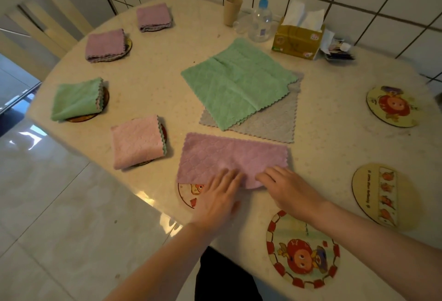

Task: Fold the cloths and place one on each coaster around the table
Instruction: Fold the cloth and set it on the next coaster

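A purple cloth (229, 157), folded in half, lies near the table's front edge and partly covers a coaster (189, 193). My left hand (217, 197) and my right hand (287, 188) rest flat on its near edge, fingers straight. A green cloth (236, 80) lies spread over a grey cloth (272, 121) in the middle. Folded cloths sit on coasters at the left: pink (136, 140), green (76, 99), purple (105, 44) and another purple (154, 17). Bare coasters lie at the front (303, 250), the right (380, 195) and the far right (392, 107).
A paper cup (232, 10), a pump bottle (260, 20), a tissue box (299, 40) and some small clutter (337, 49) stand along the tiled wall at the back. The round table's (155, 78) edge drops to a tiled floor on the left.
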